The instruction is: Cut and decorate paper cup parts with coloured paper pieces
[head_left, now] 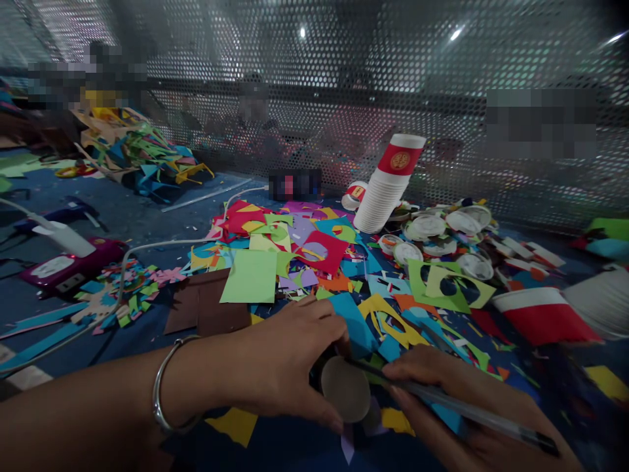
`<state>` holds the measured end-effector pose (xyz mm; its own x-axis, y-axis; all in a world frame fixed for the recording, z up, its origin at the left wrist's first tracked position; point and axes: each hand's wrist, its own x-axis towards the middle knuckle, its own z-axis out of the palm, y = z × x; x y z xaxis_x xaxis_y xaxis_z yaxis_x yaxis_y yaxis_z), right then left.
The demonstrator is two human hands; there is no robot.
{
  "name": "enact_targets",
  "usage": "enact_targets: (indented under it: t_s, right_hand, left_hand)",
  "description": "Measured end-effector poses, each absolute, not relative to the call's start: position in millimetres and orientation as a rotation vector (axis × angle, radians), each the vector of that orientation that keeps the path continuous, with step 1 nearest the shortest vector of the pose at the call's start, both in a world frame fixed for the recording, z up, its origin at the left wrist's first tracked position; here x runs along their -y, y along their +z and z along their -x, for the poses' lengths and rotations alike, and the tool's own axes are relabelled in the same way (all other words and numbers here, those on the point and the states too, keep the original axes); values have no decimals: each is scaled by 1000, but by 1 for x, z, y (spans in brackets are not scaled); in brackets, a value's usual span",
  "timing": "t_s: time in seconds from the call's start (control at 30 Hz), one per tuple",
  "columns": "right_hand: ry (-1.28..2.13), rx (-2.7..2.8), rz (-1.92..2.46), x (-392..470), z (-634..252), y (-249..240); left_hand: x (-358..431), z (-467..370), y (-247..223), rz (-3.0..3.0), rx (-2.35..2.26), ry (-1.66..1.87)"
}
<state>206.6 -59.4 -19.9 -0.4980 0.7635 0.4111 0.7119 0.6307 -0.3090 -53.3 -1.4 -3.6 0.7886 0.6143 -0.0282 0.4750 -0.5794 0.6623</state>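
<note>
Head view: left hand [289,354], lower centre of the frame, thumb and fingers curled round the edge of a round grey disc [345,390]. Silver bracelet [160,387] at that wrist. Right hand [496,387], lower right, grasping a clear-barrelled pen [466,408]; writing end at the disc's upper right edge, contact hard to tell. Blue paper piece [354,324] just above the disc; yellow paper cutout [407,333] right of that.

Mid-frame: light green paper square [250,275] overlapping brown paper [211,308], coloured scraps heaped beyond. Upper right of centre: stack of white paper cups [381,196], leaning right, red band on the top one. White-rimmed discs [427,227] piled to its right.

Left side: purple power strip [98,259], white adapter [73,241] on it. White cable [162,246] crosses the blue surface [194,219]. Perforated screen [304,98] behind everything.
</note>
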Motion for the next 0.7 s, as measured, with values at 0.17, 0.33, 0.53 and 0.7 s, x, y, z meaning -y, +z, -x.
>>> enact_targets:
  t_s: [0.17, 0.33, 0.53, 0.7]
  right_hand:
    - [166, 2370, 1115, 60, -210, -27]
    - [198, 2319, 1168, 62, -213, -31]
    - [210, 2364, 1199, 63, -214, -29]
    - [195, 2350, 1220, 65, -213, -25]
  left_hand:
    - [2, 53, -3, -2317, -799, 270]
    - [2, 53, -6, -2322, -808, 275]
    - [1, 52, -6, -2317, -819, 276]
    - [0, 52, -5, -2322, -809, 269]
